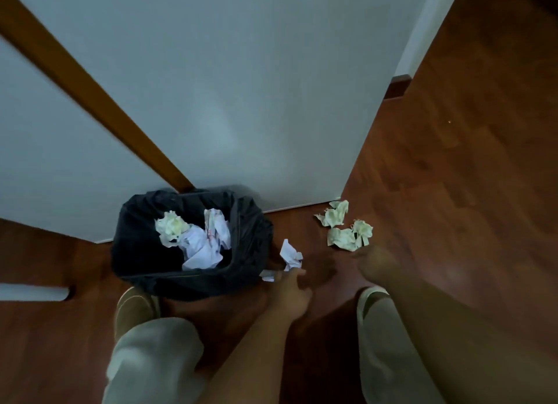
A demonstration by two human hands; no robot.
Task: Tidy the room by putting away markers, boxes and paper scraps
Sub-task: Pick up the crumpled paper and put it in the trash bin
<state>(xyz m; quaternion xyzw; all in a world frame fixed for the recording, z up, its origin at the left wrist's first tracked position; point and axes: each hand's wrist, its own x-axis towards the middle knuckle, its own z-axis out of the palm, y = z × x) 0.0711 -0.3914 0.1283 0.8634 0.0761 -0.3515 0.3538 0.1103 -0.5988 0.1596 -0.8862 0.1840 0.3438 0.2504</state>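
A bin lined with a black bag [250, 222] stands on the wooden floor against a white panel and holds several crumpled papers [196, 240], white and pale yellow. My left hand [291, 292] reaches down just right of the bin, its fingertips pinching the lower edge of a white crumpled paper scrap [290, 254]; a small white bit [268, 275] shows beside the fingers. My right hand [379, 263] is blurred and low over the floor, its fingertips at the edge of a cluster of pale yellow crumpled scraps [344, 227]. Its fingers cannot be made out.
My two slippered feet [134, 305] [370, 298] stand on the floor either side of my left arm. A white panel [241, 102] with a wooden strip [90, 86] rises behind the bin. Wooden floor [468, 162] stretches to the right.
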